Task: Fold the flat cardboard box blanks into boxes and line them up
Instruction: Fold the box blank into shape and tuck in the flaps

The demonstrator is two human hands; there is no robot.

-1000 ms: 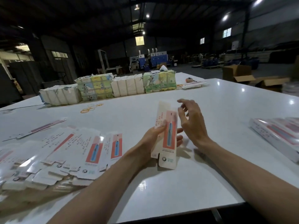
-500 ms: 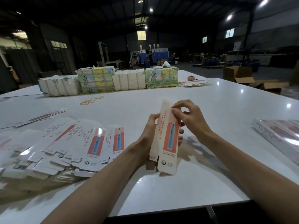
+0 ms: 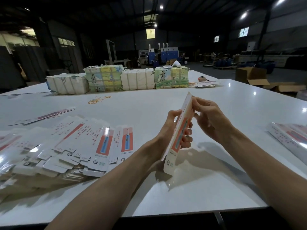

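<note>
A long white and red box blank point(image 3: 178, 135) stands nearly upright above the white table point(image 3: 216, 103), turned edge-on to me. My left hand point(image 3: 171, 130) grips its middle, thumb on the near face and fingers curled round the far side. My right hand point(image 3: 207, 118) pinches its upper edge near the top flap. A spread pile of flat blanks point(image 3: 79, 143) lies on the table to the left. Folded boxes point(image 3: 289, 136) lie in a row at the right edge.
Wrapped bundles point(image 3: 119, 79) stand in a row at the table's far side, with rubber bands point(image 3: 98, 99) in front of them. A single blank point(image 3: 48, 115) lies at the far left. Brown cartons point(image 3: 252, 77) sit beyond the table's right corner.
The blank has turned from face-on to edge-on. My right hand went from hovering open beside it to pinching its upper edge, and both hands have risen a little.
</note>
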